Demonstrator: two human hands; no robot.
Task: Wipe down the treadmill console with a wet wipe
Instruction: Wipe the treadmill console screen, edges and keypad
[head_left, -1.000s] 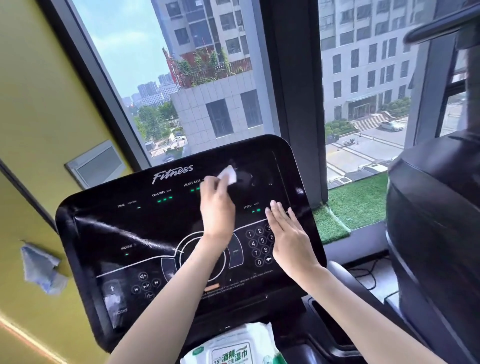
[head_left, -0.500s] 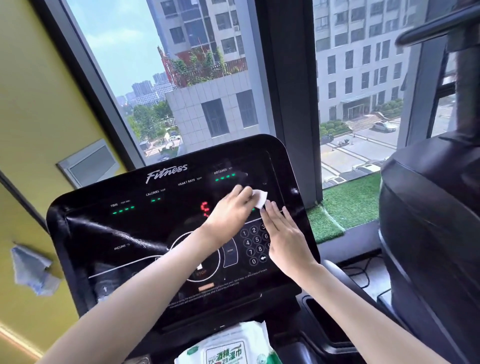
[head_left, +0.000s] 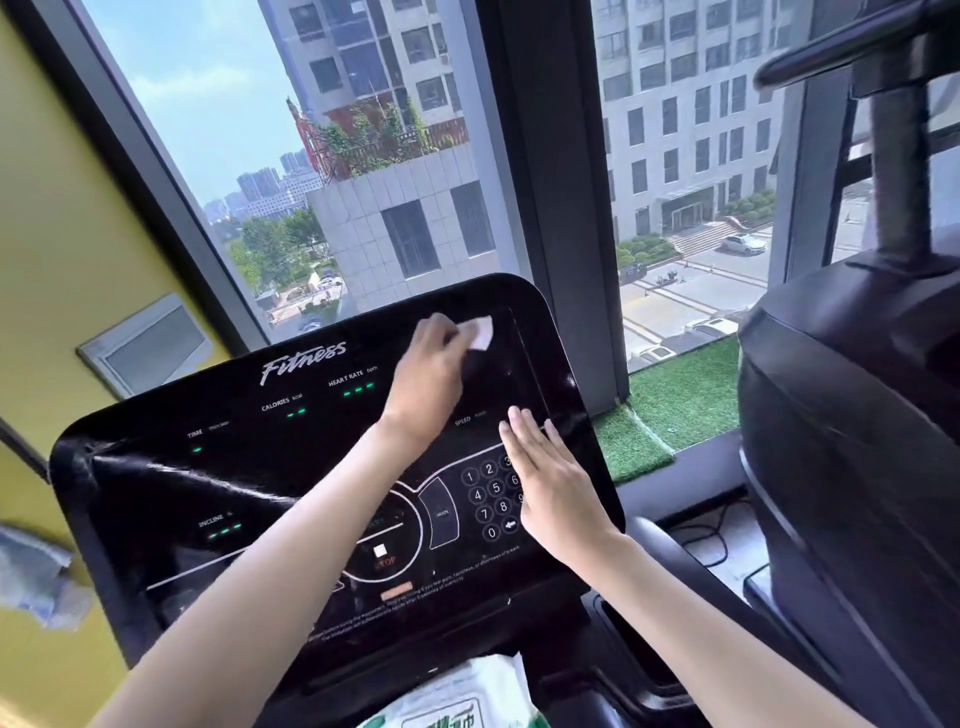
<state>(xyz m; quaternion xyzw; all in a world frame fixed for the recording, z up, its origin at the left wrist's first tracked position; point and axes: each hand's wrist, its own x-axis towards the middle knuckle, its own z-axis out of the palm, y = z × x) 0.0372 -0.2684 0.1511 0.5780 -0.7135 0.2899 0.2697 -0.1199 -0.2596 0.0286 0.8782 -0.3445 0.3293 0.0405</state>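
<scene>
The glossy black treadmill console (head_left: 171, 488) fills the middle of the head view, tilted, with green readouts and a number keypad. My left hand (head_left: 428, 379) grips a small white wet wipe (head_left: 480, 332) and presses it on the console's upper right part. My right hand (head_left: 550, 483) lies flat, fingers together, on the console's right side, covering part of the keypad. It holds nothing.
A white and green wet-wipe pack (head_left: 457, 699) lies below the console at the bottom edge. A bulky black machine (head_left: 852, 452) stands close on the right. A grey cloth (head_left: 36, 577) sits at the left against the yellow wall. Big windows are behind.
My left hand has swept the wipe from the console's right middle up to its upper right part. My right hand stays flat on the keypad side.
</scene>
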